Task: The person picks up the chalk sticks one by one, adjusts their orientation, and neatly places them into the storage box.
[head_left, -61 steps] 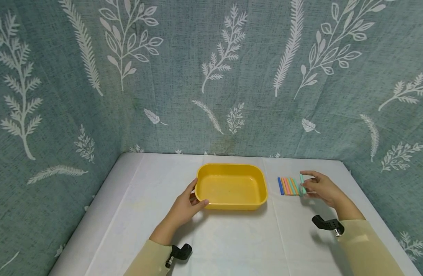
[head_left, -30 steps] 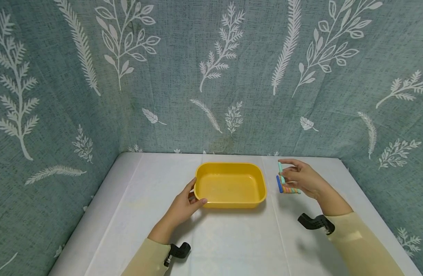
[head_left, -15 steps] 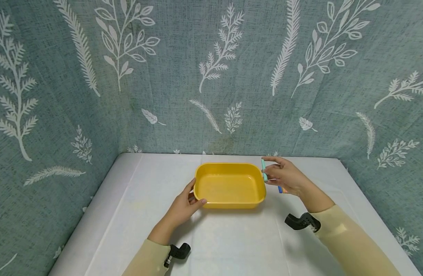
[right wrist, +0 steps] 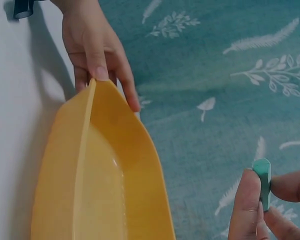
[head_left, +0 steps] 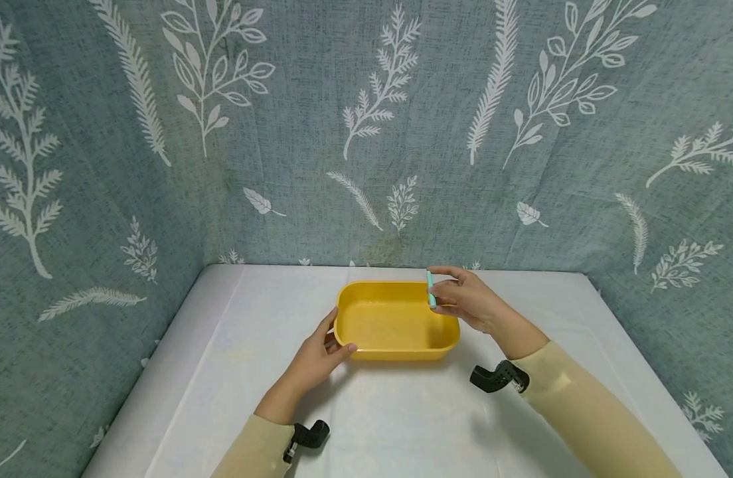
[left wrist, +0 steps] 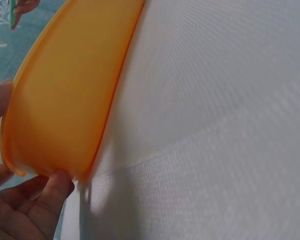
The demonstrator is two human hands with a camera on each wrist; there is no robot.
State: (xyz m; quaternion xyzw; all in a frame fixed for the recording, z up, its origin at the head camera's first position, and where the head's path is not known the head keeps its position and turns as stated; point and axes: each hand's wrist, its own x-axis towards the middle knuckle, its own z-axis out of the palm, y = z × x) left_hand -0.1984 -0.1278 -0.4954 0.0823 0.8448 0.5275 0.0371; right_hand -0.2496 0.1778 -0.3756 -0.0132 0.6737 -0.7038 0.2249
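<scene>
A shallow yellow plastic tub [head_left: 396, 355] with rounded corners stands on the white-covered table. My left hand [head_left: 315, 358] grips its near left corner, thumb on the rim and fingers against the outer side. Over the tub's right end, my right hand [head_left: 471, 302] pinches a mint-green stick of chalk [head_left: 431, 291], held nearly upright in the head view. Fingers and thumb press the chalk [right wrist: 263, 182] from both sides in the right wrist view. Nothing lies on the visible tub floor. The row of other coloured chalk sticks is hidden behind the right hand and forearm.
A white cloth [head_left: 235, 398] covers the table. A green-blue curtain [head_left: 307, 133] with white leaf prints rises behind it and at both sides. Black wrist cameras [head_left: 500, 376] sit at both cuffs.
My right hand has picked up the mint chalk at the right end of the row and carried it left, over the tub. The left hand has stayed on the tub.
</scene>
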